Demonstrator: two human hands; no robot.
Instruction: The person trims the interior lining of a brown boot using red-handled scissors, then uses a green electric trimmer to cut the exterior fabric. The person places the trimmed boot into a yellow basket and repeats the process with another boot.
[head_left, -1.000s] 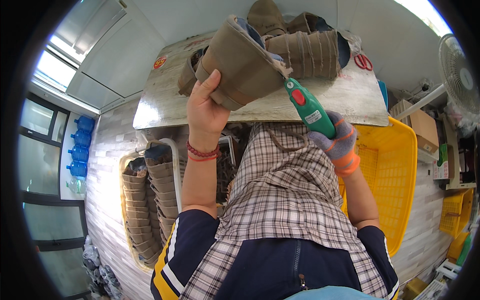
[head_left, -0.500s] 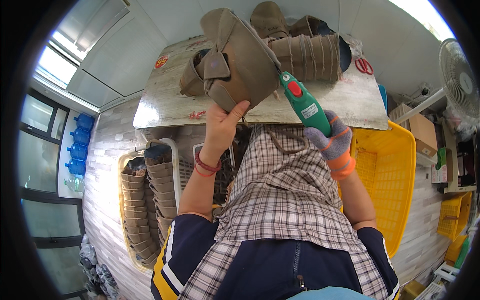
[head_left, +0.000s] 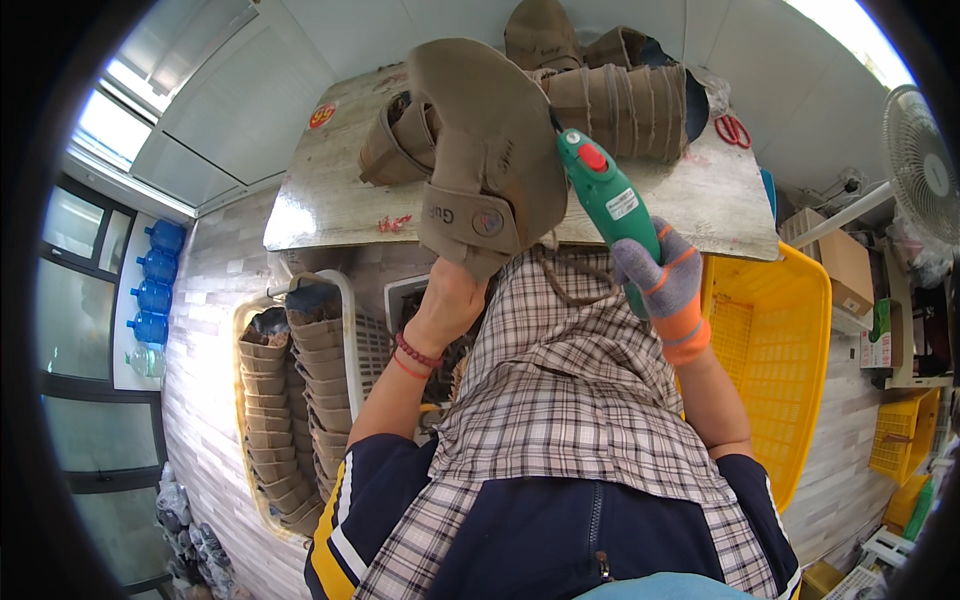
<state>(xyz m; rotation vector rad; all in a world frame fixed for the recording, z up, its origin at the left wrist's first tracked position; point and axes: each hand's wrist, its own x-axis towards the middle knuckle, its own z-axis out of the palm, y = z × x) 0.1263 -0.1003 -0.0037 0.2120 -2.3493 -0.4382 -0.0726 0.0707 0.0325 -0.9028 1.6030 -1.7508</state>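
My left hand (head_left: pixel 450 303), bare with a red beaded bracelet, is closed on the lower end of a brown shoe upper (head_left: pixel 470 130), held up over the table's front edge. A strap with a round badge crosses the upper; my left fingers are partly hidden by it. My right hand (head_left: pixel 658 270), in a grey and orange glove, grips a green handheld power tool (head_left: pixel 605 195) with a red switch. The tool's thin dark tip is close to the upper's right edge; I cannot tell whether they touch.
On the worn table (head_left: pixel 320 190) lie a row of brown uppers (head_left: pixel 620 112), another upper (head_left: pixel 395 145) and red scissors (head_left: pixel 733 131). A white basket (head_left: pixel 348 345) of stacked uppers stands left, a yellow crate (head_left: pixel 800 370) right. A fan (head_left: pixel 915 165) stands far right.
My left hand has turned the upper, so its badged strap now faces me, and lowered it slightly. My right hand keeps hold of the tool, whose tip stays near the upper's right edge.
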